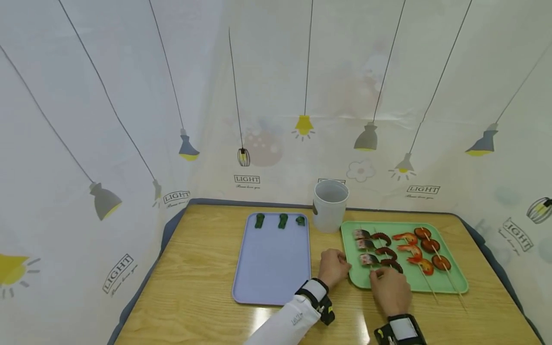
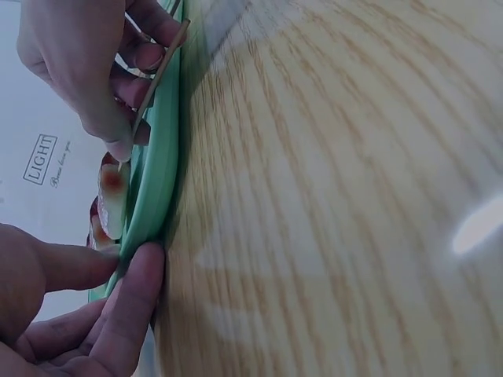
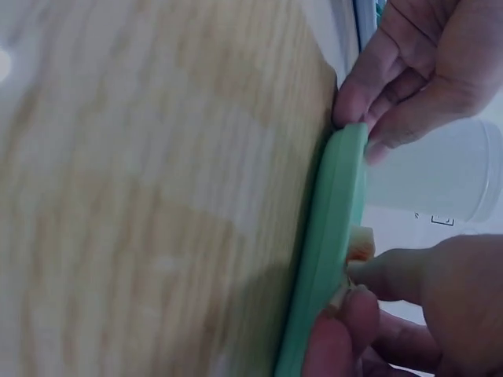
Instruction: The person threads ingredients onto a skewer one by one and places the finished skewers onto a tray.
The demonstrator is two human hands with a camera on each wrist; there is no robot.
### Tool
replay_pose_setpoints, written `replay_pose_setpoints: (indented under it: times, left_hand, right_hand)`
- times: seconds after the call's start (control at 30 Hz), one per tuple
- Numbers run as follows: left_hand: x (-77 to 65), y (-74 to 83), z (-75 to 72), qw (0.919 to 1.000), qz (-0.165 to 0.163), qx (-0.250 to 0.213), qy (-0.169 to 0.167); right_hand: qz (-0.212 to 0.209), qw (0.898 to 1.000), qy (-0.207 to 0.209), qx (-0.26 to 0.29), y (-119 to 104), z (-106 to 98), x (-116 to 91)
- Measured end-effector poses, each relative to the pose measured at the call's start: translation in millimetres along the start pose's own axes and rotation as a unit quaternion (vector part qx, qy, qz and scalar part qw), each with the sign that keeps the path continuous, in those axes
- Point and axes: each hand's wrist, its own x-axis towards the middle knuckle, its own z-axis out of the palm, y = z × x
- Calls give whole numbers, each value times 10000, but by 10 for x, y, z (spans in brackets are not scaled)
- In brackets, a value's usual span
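Observation:
At the left front corner of the green tray (image 1: pixel 414 282), my left hand (image 1: pixel 333 268) pinches the rim between thumb and finger. My right hand (image 1: pixel 391 290) is over the tray's front edge and pinches a thin wooden skewer (image 2: pixel 161 75). Just beyond its fingertips lies a column of fish pieces (image 1: pixel 365 245), with dark red octopus tentacles (image 1: pixel 385 251) beside it. Further right on the tray are orange shrimp (image 1: pixel 411 250) and round brown mushroom-like slices (image 1: pixel 430 246), on sticks that extend past the front rim. My fingers partly cover the held skewer's tip.
A lilac tray (image 1: pixel 271 268) lies to the left, with three small dark green pieces (image 1: pixel 282 221) along its far edge. Between the trays at the back stands a white cup (image 1: pixel 329 211). A printed curtain (image 1: pixel 276 86) rises behind the wooden table (image 1: pixel 194 273).

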Motion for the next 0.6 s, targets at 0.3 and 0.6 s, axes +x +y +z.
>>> replay_pose_setpoints:
  times: [0.3,0.6]
  left_hand:
    - [96,-84,-182,9986,105,-415,-299]
    - [285,150,-764,9950,754,-630,163]
  right_hand:
    - [-607,9977,23,308,-122,-209,69]
    - [-1731,9769,-4,1250,-329,-361,436]
